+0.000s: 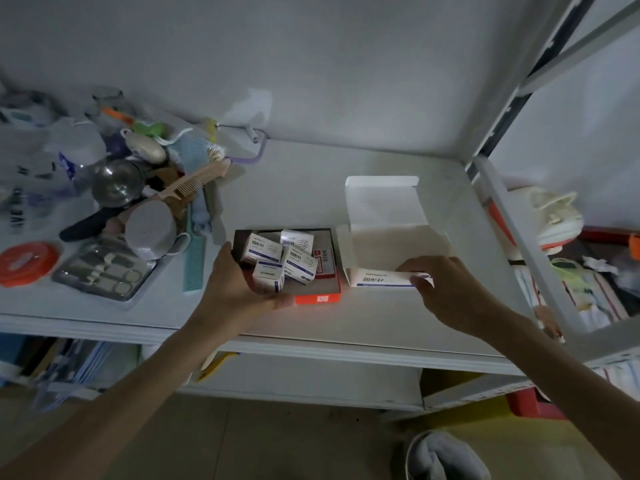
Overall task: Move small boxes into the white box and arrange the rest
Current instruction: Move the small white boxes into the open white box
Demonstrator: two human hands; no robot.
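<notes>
red tray (317, 298): four small boxes (298, 263), left hand (235, 284) gripping its near-left edge | white box (388, 237): open, right hand (446, 289) pinching small box (381, 277) at its near wall

Four small white cardboard boxes with blue print (265, 251) are lying in one shallow orange-sided tray (317, 298). One open white cardboard box (388, 237) is sitting beside it. Two combs are showing: one beige plastic comb (194, 185), one teal plastic comb (194, 261). Two hands (235, 285) are reaching in.
</notes>
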